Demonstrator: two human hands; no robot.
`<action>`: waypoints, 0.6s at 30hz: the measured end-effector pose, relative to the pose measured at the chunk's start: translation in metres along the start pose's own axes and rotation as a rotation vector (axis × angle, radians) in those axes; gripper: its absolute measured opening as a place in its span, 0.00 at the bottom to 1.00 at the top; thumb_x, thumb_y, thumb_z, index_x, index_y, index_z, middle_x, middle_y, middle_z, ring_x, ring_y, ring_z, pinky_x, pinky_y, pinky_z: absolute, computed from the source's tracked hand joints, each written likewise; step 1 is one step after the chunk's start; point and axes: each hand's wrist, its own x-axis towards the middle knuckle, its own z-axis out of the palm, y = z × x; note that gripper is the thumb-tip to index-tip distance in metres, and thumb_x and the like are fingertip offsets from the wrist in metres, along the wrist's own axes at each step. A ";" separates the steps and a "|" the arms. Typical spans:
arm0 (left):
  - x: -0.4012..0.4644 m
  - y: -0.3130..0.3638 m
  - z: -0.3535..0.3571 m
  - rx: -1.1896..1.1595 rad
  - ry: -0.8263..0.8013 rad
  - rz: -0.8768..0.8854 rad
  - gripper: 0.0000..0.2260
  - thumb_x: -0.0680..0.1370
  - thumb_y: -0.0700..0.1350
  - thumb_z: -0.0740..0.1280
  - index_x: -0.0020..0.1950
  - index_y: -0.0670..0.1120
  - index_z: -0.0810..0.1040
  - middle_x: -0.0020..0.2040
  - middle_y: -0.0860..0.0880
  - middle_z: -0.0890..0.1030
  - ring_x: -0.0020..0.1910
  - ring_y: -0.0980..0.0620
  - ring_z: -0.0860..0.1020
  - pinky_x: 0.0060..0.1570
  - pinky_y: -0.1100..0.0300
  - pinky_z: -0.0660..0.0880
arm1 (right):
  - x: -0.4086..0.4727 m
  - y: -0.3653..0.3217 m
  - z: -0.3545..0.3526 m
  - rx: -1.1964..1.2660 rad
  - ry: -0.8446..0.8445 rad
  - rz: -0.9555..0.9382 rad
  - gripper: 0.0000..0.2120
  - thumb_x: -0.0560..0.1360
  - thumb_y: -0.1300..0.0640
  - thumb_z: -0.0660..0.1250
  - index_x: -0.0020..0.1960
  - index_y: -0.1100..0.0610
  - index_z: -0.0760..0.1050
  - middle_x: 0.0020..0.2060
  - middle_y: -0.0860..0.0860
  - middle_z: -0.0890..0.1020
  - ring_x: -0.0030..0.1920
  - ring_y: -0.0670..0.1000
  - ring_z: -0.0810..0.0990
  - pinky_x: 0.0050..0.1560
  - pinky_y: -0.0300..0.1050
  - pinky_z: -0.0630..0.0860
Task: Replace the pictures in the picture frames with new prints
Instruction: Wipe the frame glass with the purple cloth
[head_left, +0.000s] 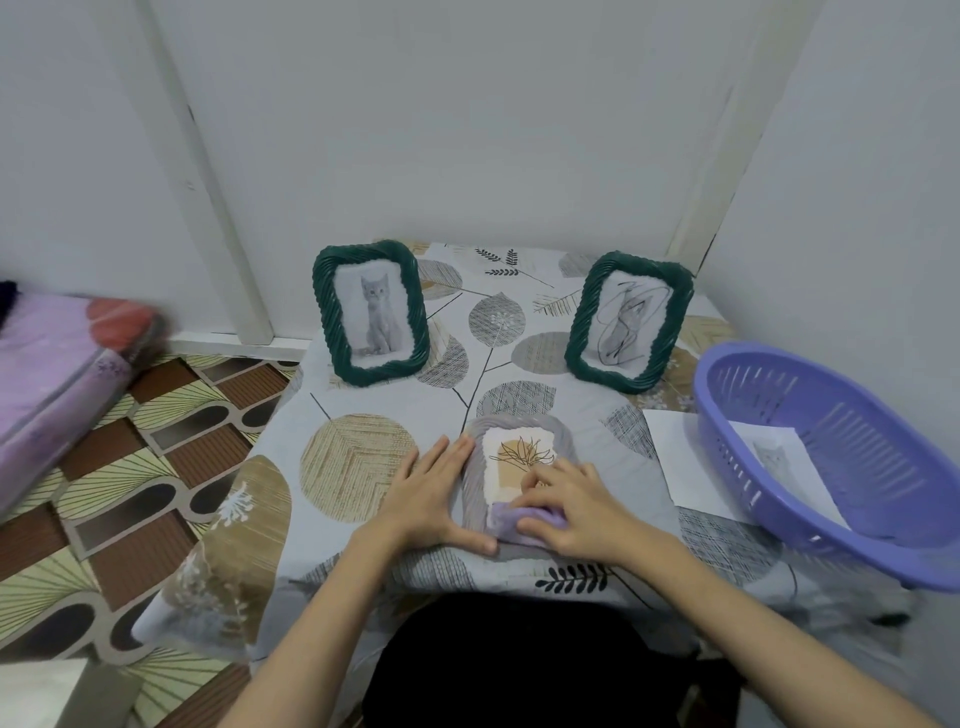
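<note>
1. We see a grey frame (519, 475) lying flat on the table (363, 415), near its front edge, face up, with a leaf print (519, 457) showing in its window.
2. Our left hand (431, 493) lies flat with straight fingers along the frame's left side, thumb stretched along its near edge; it holds nothing.
3. Our right hand (566, 506) presses a lilac cloth (511, 525) onto the frame's lower part, with fingers bent over the cloth and the print.
4. Two green frames stand upright at the back of the table, well apart. The left frame (370, 312) shows a sitting grey cat; the right frame (627, 321) shows a cat picture scribbled over with dark lines.
5. A purple basket (831, 457) sits tilted at the table's right edge, with a cat print (779, 457) lying inside it.
6. A white sheet (670, 457) lies on the table just left of the basket and runs partly under it.
7. A leaf-patterned cover drapes the table; a pink bundle (52, 374) rests on the floor at far left.
</note>
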 end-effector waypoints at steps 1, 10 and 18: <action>0.000 0.000 0.000 0.003 -0.004 0.000 0.68 0.42 0.84 0.47 0.76 0.51 0.41 0.77 0.55 0.43 0.75 0.56 0.40 0.73 0.51 0.37 | 0.006 0.000 0.000 0.004 0.024 0.030 0.30 0.65 0.34 0.47 0.54 0.45 0.79 0.50 0.42 0.74 0.53 0.46 0.67 0.45 0.44 0.54; 0.000 -0.001 0.000 0.017 -0.011 0.001 0.68 0.42 0.84 0.46 0.76 0.51 0.40 0.77 0.55 0.42 0.75 0.56 0.40 0.74 0.51 0.37 | -0.003 -0.007 0.000 -0.003 -0.027 -0.017 0.30 0.66 0.34 0.47 0.54 0.45 0.78 0.52 0.43 0.73 0.49 0.44 0.62 0.45 0.44 0.53; -0.001 -0.001 0.000 -0.003 -0.018 -0.006 0.68 0.42 0.84 0.48 0.76 0.52 0.40 0.77 0.56 0.42 0.75 0.56 0.40 0.74 0.51 0.37 | 0.001 0.002 0.004 0.009 0.095 0.115 0.31 0.65 0.33 0.49 0.57 0.45 0.78 0.51 0.48 0.75 0.53 0.51 0.69 0.47 0.44 0.59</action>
